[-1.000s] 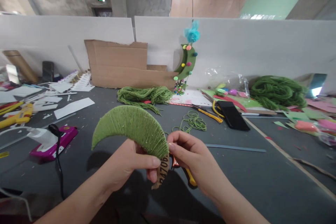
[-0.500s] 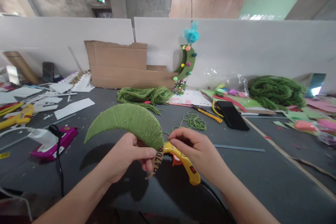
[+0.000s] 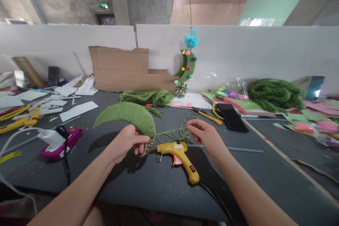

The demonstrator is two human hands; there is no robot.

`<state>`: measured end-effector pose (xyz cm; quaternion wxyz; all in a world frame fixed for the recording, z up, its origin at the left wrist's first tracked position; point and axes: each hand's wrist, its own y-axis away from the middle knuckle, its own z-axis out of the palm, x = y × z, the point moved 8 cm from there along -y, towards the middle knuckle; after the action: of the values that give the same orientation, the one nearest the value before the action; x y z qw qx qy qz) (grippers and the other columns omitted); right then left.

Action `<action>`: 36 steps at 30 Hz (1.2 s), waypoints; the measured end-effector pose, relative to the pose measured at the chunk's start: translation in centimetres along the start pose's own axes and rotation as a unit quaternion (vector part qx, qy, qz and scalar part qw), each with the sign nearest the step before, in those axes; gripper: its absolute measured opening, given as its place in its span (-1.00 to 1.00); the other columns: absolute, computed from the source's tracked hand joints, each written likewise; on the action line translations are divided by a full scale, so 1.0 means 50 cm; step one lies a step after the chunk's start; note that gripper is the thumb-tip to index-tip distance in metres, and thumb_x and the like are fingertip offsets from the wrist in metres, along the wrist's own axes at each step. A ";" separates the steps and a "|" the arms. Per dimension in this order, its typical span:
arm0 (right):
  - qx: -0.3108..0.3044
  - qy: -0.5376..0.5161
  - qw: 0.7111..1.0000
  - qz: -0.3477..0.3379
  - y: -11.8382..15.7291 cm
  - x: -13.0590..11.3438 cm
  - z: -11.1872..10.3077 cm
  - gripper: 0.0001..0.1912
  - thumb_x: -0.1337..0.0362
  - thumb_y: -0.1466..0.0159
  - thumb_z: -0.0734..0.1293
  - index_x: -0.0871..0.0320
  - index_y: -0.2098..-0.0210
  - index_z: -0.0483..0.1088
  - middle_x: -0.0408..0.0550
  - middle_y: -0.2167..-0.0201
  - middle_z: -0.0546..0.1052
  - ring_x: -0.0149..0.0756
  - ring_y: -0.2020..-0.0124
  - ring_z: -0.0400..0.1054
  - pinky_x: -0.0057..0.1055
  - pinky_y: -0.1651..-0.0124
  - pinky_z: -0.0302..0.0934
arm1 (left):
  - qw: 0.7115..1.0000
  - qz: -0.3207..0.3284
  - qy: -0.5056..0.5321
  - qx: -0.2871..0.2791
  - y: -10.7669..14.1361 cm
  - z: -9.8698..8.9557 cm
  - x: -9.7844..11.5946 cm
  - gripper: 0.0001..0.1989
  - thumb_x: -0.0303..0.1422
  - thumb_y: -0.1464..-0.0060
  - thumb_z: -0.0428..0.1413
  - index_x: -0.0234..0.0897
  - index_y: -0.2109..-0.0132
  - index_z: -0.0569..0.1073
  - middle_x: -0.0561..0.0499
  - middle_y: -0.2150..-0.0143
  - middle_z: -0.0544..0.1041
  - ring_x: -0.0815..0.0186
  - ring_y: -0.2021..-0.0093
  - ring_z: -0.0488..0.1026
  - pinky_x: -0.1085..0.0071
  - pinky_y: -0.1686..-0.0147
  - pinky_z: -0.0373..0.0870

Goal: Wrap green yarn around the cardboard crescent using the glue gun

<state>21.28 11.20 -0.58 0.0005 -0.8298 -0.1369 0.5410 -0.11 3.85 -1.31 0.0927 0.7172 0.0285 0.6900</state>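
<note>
A cardboard crescent [image 3: 128,114], mostly wrapped in green yarn, is held at its lower right end by my left hand [image 3: 129,143], closed around it. Bare printed cardboard shows at that tip. From the wrapped edge a strand of green yarn [image 3: 169,131] runs right to my right hand [image 3: 200,132], whose thumb and fingers pinch it. Loose loops of the yarn lie on the table behind the strand. Below and between my hands lies a yellow glue gun [image 3: 182,153] with an orange trigger, its nozzle near the bare tip.
Behind are green yarn skeins [image 3: 147,97], a cardboard sheet [image 3: 119,67] and a decorated green crescent [image 3: 188,66]. A black phone [image 3: 231,117] and pliers [image 3: 209,114] lie right of centre. At left sit a purple power strip [image 3: 62,143], paper scraps and another glue gun [image 3: 22,122].
My right hand has moved right and slightly up, drawing the yarn out from the crescent. My left hand and the crescent have shifted slightly; more of the glue gun shows.
</note>
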 end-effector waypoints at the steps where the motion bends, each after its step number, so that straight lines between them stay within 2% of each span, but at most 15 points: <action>1: 0.024 0.005 1.000 -0.009 -0.004 0.004 -0.008 -0.79 0.17 -0.13 0.20 0.19 0.34 0.32 -0.23 0.61 0.29 -0.45 0.66 0.11 -0.47 0.60 0.05 | 1.000 0.000 0.002 -0.005 0.002 0.005 0.001 -0.85 -0.41 0.13 0.15 -0.36 0.41 0.31 0.17 0.70 0.32 0.49 0.71 0.25 0.59 0.72 0.10; 3: 0.056 0.021 0.998 -0.037 -0.003 -0.003 -0.016 -0.82 0.22 -0.09 0.24 0.19 0.35 0.33 -0.09 0.46 0.40 -0.31 0.46 0.28 -0.33 0.38 0.19 | 1.000 -0.001 0.003 -0.016 0.009 0.018 0.003 -0.85 -0.42 0.13 0.14 -0.36 0.40 0.30 0.15 0.69 0.35 0.46 0.68 0.30 0.57 0.69 0.16; 6: 0.061 0.038 0.993 -0.090 0.027 -0.054 -0.009 -0.84 0.29 -0.02 0.30 0.14 0.36 0.39 0.00 0.14 0.42 -0.17 0.06 0.23 -0.17 0.00 0.07 | 0.999 -0.005 0.004 -0.032 0.023 0.041 0.007 -0.87 -0.42 0.12 0.13 -0.36 0.40 0.31 0.11 0.69 0.38 0.44 0.67 0.32 0.54 0.65 0.21; 7: 0.039 0.036 0.993 -0.104 0.043 -0.075 0.004 -0.84 0.28 -0.03 0.30 0.13 0.35 0.40 -0.03 0.16 0.44 -0.19 0.06 0.24 -0.17 -0.03 0.05 | 0.999 -0.006 0.005 -0.038 0.029 0.050 0.009 -0.87 -0.43 0.12 0.13 -0.37 0.41 0.32 0.10 0.69 0.39 0.43 0.67 0.32 0.53 0.65 0.22; 9: -0.075 -0.001 0.993 -0.088 0.079 -0.104 0.052 -0.81 0.27 -0.12 0.26 0.12 0.25 0.38 -0.06 0.20 0.47 -0.24 0.12 0.30 -0.21 0.01 0.12 | 0.999 -0.002 0.006 -0.045 0.041 0.066 0.016 -0.88 -0.43 0.13 0.13 -0.37 0.39 0.34 0.10 0.69 0.39 0.43 0.67 0.33 0.53 0.65 0.23; 12: -0.155 -0.123 0.980 -0.038 0.123 -0.125 0.097 -0.76 0.27 -0.12 0.27 0.13 0.19 0.30 -0.06 0.25 0.46 -0.29 0.20 0.34 -0.40 0.29 0.25 | 0.999 0.017 0.004 -0.042 0.059 0.085 0.029 -0.89 -0.44 0.12 0.12 -0.38 0.37 0.37 0.09 0.67 0.41 0.43 0.67 0.33 0.53 0.65 0.23; 16: -0.190 -0.175 0.966 0.018 0.137 -0.116 0.112 -0.83 0.25 -0.11 0.27 0.17 0.31 0.28 -0.21 0.55 0.37 -0.43 0.51 0.29 -0.46 0.42 0.20 | 0.998 0.034 -0.003 -0.045 0.078 0.102 0.045 -0.91 -0.45 0.09 0.10 -0.39 0.36 0.40 0.08 0.68 0.42 0.43 0.67 0.33 0.53 0.64 0.24; 18: -0.164 -0.126 0.978 -0.003 0.128 -0.118 0.089 -0.85 0.22 -0.12 0.25 0.17 0.35 0.29 -0.19 0.54 0.36 -0.41 0.50 0.28 -0.43 0.41 0.20 | 0.999 0.033 -0.008 -0.042 0.082 0.103 0.050 -0.93 -0.45 0.09 0.10 -0.39 0.39 0.39 0.08 0.69 0.41 0.43 0.68 0.31 0.53 0.64 0.23; 19: -0.124 -0.077 0.989 -0.036 0.123 -0.124 0.067 -0.86 0.23 -0.12 0.24 0.18 0.37 0.30 -0.15 0.49 0.38 -0.37 0.43 0.30 -0.40 0.36 0.20 | 0.999 0.030 -0.010 -0.036 0.082 0.101 0.051 -0.94 -0.45 0.09 0.10 -0.38 0.41 0.39 0.08 0.70 0.41 0.43 0.68 0.31 0.53 0.64 0.23; 22: 0.000 0.143 0.981 -0.133 0.123 -0.149 0.009 -0.90 0.26 -0.12 0.23 0.16 0.47 0.30 -0.06 0.42 0.39 -0.27 0.34 0.30 -0.33 0.28 0.16 | 0.999 0.035 -0.010 0.002 0.075 0.085 0.054 -0.88 -0.43 0.08 0.11 -0.37 0.51 0.37 0.07 0.71 0.42 0.43 0.67 0.32 0.52 0.62 0.23; 24: -0.015 0.283 0.951 -0.124 0.130 -0.136 0.014 -0.82 0.22 -0.14 0.22 0.15 0.55 0.29 -0.06 0.51 0.39 -0.25 0.45 0.29 -0.34 0.40 0.12 | 0.998 0.049 -0.008 0.035 0.065 0.069 0.054 -0.82 -0.42 0.07 0.10 -0.37 0.57 0.36 0.05 0.70 0.43 0.44 0.66 0.31 0.51 0.59 0.25; 27: -0.077 0.407 0.907 -0.070 0.142 -0.089 0.047 -0.83 0.17 -0.11 0.26 0.15 0.48 0.33 0.00 0.52 0.43 -0.20 0.51 0.31 -0.36 0.49 0.06 | 0.995 0.067 0.004 0.071 0.047 0.045 0.049 -0.82 -0.40 0.08 0.12 -0.38 0.58 0.38 0.04 0.68 0.43 0.43 0.64 0.32 0.50 0.57 0.26; 30: -0.086 0.427 0.899 -0.050 0.145 -0.058 0.071 -0.89 0.27 -0.09 0.26 0.17 0.39 0.34 0.08 0.40 0.45 -0.15 0.38 0.35 -0.35 0.41 0.09 | 0.991 0.085 0.020 0.098 0.031 0.013 0.043 -0.86 -0.39 0.10 0.14 -0.38 0.52 0.40 0.05 0.65 0.44 0.41 0.62 0.35 0.49 0.56 0.26; 33: -0.118 0.379 0.917 -0.024 0.133 -0.030 0.077 -0.93 0.38 -0.05 0.24 0.18 0.42 0.30 0.05 0.40 0.45 -0.22 0.38 0.33 -0.40 0.40 0.06 | 0.986 0.098 0.010 0.133 0.017 -0.034 0.041 -0.82 -0.38 0.11 0.14 -0.39 0.57 0.40 0.04 0.65 0.43 0.42 0.62 0.34 0.50 0.56 0.25; 36: -0.141 0.309 0.940 0.005 0.117 -0.011 0.060 -0.82 0.44 0.02 0.24 0.18 0.37 0.27 -0.09 0.48 0.42 -0.34 0.49 0.27 -0.47 0.47 0.01 | 0.983 0.097 0.009 0.156 0.006 -0.077 0.039 -0.81 -0.38 0.12 0.13 -0.38 0.60 0.39 0.06 0.66 0.42 0.45 0.63 0.33 0.52 0.56 0.24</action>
<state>19.69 4.98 -2.21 -0.0769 -0.9485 -0.2005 0.2328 -3.89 4.22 0.76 -0.0883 0.7159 0.0667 0.6894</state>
